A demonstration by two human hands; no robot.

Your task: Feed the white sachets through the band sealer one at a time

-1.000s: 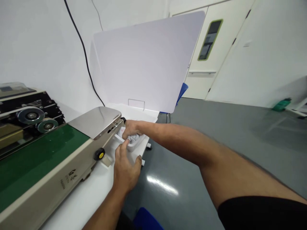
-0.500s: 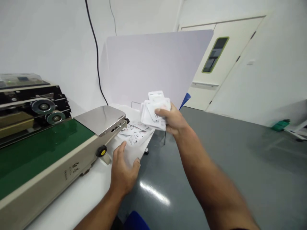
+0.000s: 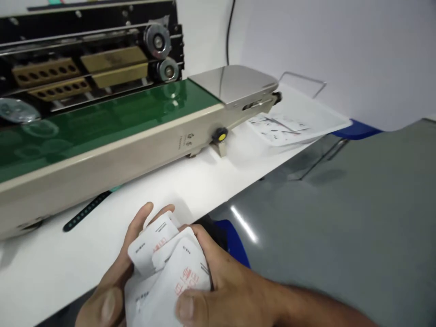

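Low in the view, several white packets (image 3: 170, 272) with rounded corners and red and black print are bunched in an uneven stack. My right hand (image 3: 218, 281) grips them from the right, its thumb pressed flat on the front packet. My left hand (image 3: 116, 277) cups the stack from the left, with the fingers reaching up behind and the thumb along the side. The packets hide part of both hands. They are held near the front edge of the white table (image 3: 190, 181).
A sealing machine with a green conveyor belt (image 3: 112, 122) runs along the table. Beyond its metal end plate (image 3: 235, 84), a pale tray (image 3: 330, 119) holds more printed packets (image 3: 281, 128). A dark strap (image 3: 86, 211) lies by the machine. Blue seats (image 3: 235, 240) stand below.
My right hand has brought the packets down and left from beside the tray. My left hand has come to them and now holds them too. The view has turned left and downward.
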